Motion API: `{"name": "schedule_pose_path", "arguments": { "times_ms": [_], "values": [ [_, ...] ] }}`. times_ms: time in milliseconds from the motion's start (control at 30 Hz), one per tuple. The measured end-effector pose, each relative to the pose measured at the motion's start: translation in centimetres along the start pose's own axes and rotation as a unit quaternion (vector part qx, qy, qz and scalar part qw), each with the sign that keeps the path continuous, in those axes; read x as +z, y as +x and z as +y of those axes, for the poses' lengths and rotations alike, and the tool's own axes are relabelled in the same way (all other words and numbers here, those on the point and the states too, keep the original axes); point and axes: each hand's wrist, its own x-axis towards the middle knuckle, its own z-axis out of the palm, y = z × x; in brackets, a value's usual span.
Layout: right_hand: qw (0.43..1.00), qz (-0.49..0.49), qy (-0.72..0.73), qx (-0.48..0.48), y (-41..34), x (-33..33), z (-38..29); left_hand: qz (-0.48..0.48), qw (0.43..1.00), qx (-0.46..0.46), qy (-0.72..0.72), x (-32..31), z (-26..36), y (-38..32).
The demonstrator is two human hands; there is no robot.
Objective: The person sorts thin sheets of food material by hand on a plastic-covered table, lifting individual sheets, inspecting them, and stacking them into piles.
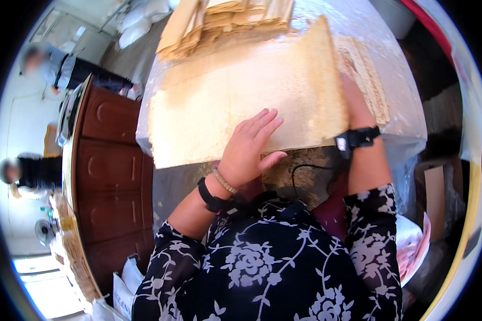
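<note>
A wide, thin, pale-yellow sheet (209, 104), pancake-like with rough edges, lies on the table before me. Its right side rises into a standing flap (323, 80). My left hand (251, 142) is over the sheet's front edge, fingers extended and holding nothing; whether it presses on the sheet is unclear. Behind the raised flap is my right hand (352, 98), against its outer side, with the fingers hidden, so its grip does not show. Right of that hand lies a layered stack of similar sheets (365, 76).
Folded sheets (229, 16) are piled at the table's far side. Crumbs dot the plastic-covered table (401, 100). A dark-red wooden cabinet (112, 160) stands left, with two people beyond it. A black cable (301, 168) hangs below the table's front edge. White sacks (126, 281) stand lower left.
</note>
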Motion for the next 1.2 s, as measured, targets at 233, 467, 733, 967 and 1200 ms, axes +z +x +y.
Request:
{"name": "schedule_pose_path", "arguments": {
  "times_ms": [233,467,733,967,1200],
  "values": [
    [0.988,-0.153,0.014,-0.029,-7.3,-2.4,-2.6,0.027,0.962,-0.134,0.238,0.4,-6.1,-7.5],
    [0.957,-0.063,-0.214,0.187,-9.0,3.1,-8.1,0.076,0.979,-0.034,0.184,-0.2,-7.8,-5.0],
    [0.935,0.206,0.184,0.223,-8.5,1.7,-5.2,0.016,0.989,0.039,0.143,1.3,-6.4,-0.8],
    [0.801,0.148,0.529,0.239,-7.7,1.9,-7.7,-0.017,0.990,0.012,0.139,1.2,-6.5,-0.9],
    [0.747,0.130,0.627,0.178,-7.1,2.8,-7.9,0.027,0.997,0.009,0.078,1.2,-7.2,-0.8]
  ]
}}
